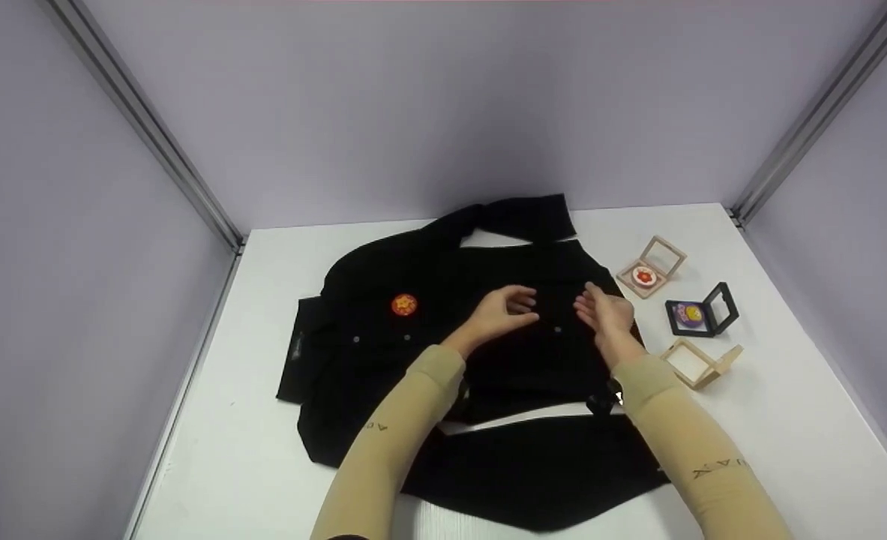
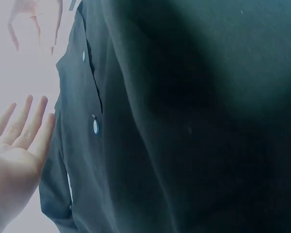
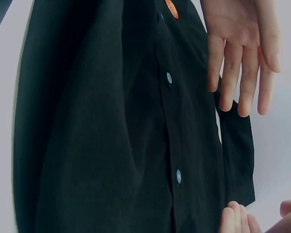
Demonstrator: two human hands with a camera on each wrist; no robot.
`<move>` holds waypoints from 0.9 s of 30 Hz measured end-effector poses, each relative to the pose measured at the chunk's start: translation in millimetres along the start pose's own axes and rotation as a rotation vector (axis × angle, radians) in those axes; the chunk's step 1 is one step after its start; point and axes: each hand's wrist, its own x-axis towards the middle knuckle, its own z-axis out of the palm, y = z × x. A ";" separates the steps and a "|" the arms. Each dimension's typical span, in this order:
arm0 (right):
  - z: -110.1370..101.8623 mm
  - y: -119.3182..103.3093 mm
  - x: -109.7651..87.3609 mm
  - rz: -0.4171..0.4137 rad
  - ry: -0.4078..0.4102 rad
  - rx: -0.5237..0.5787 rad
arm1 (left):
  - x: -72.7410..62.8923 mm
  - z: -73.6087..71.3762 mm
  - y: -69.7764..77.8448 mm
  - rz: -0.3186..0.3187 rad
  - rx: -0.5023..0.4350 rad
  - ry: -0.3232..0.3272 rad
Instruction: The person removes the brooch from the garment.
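Note:
A black button-up shirt lies spread sideways on the white table, with its sleeves toward the far and near sides. On the shirt is a round red and yellow badge, left of both hands. My left hand is over the middle of the shirt, fingers loosely bent and holding nothing; the left wrist view shows its palm. Facing it across a gap is my right hand, also empty, near the shirt's right end. A small button shows between the hands.
Three small hinged cases stand open right of the shirt: a pinkish one with a red and white badge, a black one with a purple and yellow badge, and a light wooden-coloured one. Pale panels enclose the white table.

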 end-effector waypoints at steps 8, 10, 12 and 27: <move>14.5 10.1 -2.9 -0.029 -0.034 -0.030 | -6.6 -16.0 -4.3 -0.014 0.007 0.027; 18.7 12.2 -4.4 -0.038 -0.040 -0.046 | -8.3 -20.1 -6.5 -0.006 0.010 0.037; 22.8 14.0 -6.8 -0.047 -0.054 -0.066 | -10.0 -24.1 -9.0 -0.002 0.003 0.044; 52.1 29.0 -21.9 -0.146 -0.117 -0.202 | -28.9 -47.1 -27.0 -0.048 -0.002 0.094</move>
